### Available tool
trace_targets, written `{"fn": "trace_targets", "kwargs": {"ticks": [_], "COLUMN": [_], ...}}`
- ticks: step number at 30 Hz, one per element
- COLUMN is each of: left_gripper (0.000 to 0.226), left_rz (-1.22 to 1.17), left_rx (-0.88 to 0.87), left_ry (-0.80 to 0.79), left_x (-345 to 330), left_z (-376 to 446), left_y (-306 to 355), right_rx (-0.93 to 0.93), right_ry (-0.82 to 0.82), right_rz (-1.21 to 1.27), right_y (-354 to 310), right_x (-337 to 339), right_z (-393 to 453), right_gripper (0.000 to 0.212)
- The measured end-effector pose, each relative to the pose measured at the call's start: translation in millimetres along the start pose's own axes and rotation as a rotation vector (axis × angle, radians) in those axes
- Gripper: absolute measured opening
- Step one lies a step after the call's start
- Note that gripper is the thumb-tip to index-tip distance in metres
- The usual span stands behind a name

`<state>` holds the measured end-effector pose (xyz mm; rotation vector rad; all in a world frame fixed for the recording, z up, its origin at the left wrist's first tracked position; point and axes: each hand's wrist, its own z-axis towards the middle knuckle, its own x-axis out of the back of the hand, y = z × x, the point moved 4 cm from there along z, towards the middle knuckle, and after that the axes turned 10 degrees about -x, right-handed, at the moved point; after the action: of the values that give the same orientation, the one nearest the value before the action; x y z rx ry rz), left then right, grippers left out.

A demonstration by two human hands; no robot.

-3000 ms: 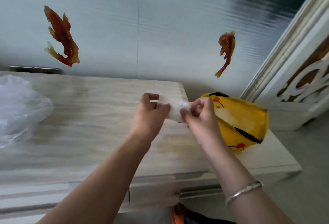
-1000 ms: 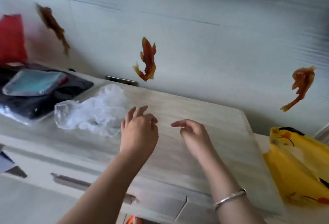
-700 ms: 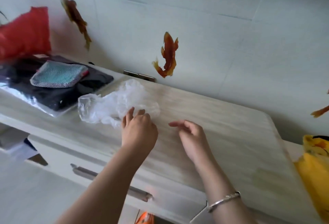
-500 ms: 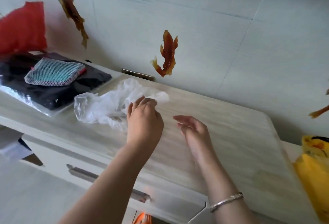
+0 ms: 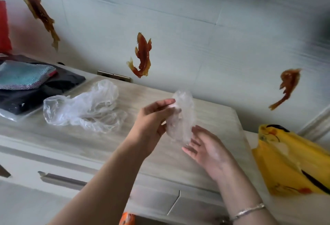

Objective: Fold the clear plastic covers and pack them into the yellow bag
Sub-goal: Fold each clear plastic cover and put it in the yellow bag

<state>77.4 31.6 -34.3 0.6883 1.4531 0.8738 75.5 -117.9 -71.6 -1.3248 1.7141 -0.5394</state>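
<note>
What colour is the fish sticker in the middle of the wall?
The fish sticker is reddish-brown with amber-yellow fins and tail, seen best in the head view.

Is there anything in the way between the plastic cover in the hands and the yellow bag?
Nothing visible. The left hand holds the clear cover up, the right hand open beside it. Only bare cabinet top lies before the yellow bag.

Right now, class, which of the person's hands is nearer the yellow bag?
Right. The right hand is open beside the held cover, closer to the yellow bag at the right edge. The left hand grips the cover farther away.
</note>
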Motion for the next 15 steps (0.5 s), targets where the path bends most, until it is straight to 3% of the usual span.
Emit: {"fn": "trace_targets", "kwargs": {"ticks": [4, 9, 15], "left_gripper": [0.014, 0.008, 0.049], "left_rz": [0.035, 0.446, 0.889], "left_rx": [0.026, -0.044, -0.088], "left_ry": [0.051, 0.189, 0.086], "left_x": [-12, -16, -33], "left_z": [-2, 1, 16], "left_y": [-17, -31, -47], "right_rx": [0.039, 0.188, 0.356], "right_ry": [0.059, 0.257, 0.393], "right_rz": [-0.012, 0.001, -0.084], "right_y": [-6, -27, -43], "right_x": [17, 54, 82], "right_z": [-12, -25, -32], "right_gripper": [0.011, 0.015, 0.024]}}
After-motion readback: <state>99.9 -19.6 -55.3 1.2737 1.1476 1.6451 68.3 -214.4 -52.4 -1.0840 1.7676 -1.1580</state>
